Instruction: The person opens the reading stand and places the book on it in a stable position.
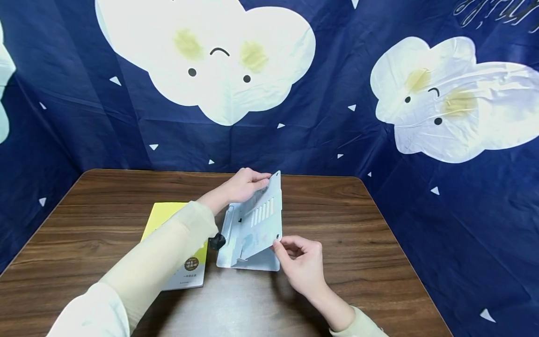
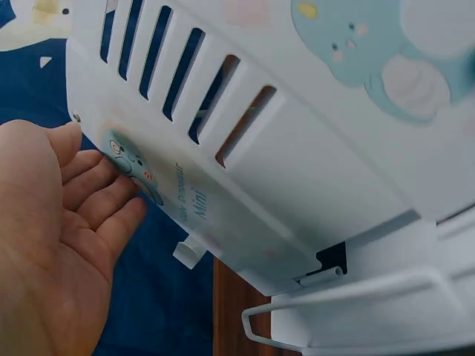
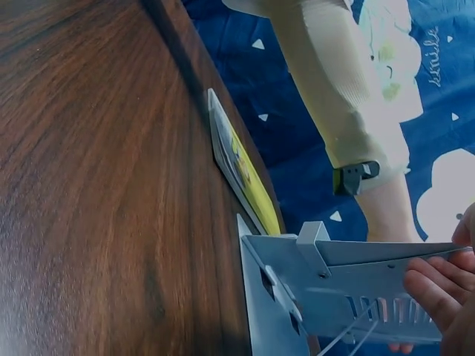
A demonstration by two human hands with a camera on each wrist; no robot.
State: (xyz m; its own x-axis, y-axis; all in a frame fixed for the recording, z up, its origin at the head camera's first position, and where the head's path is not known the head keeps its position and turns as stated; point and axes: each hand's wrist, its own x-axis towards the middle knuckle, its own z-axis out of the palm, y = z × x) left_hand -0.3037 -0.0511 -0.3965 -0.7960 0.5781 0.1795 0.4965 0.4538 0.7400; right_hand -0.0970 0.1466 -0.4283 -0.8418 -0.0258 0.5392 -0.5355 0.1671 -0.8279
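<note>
Two bare hands reach over a dark brown wood-grain table point(image 1: 349, 224) with rounded far corners, and from my distant seat I see it boxed in by a navy cloth point(image 1: 337, 47) printed with small white triangles and large white clouds point(image 1: 273, 56). "smile" reads on that cloth in the right wrist view; the script at the head view's top right is cut off. I can make out "Dinosaur" and "Mini" in blue lettering on a pale blue, thin-sheet folding stand point(image 1: 263, 229), beside a small teal cartoon dinosaur point(image 2: 137, 167). The stand sits mid-table, base flat, slotted panel tilted up, just right of a flat yellow-and-white paperback book point(image 1: 164, 215) (its tiny Chinese print defeats me). The hands are apart from each other: the left hand point(image 1: 244, 185) pinches the panel's far corner, while the right hand point(image 1: 303, 264) grips its near corner between thumb and fingers. Smooth and matte, the panel has a row of long parallel slots, and a pale bent rod point(image 2: 356, 288) shows near the hinge. Ribbed cream cloth forms the left sleeve point(image 1: 164, 262).
</note>
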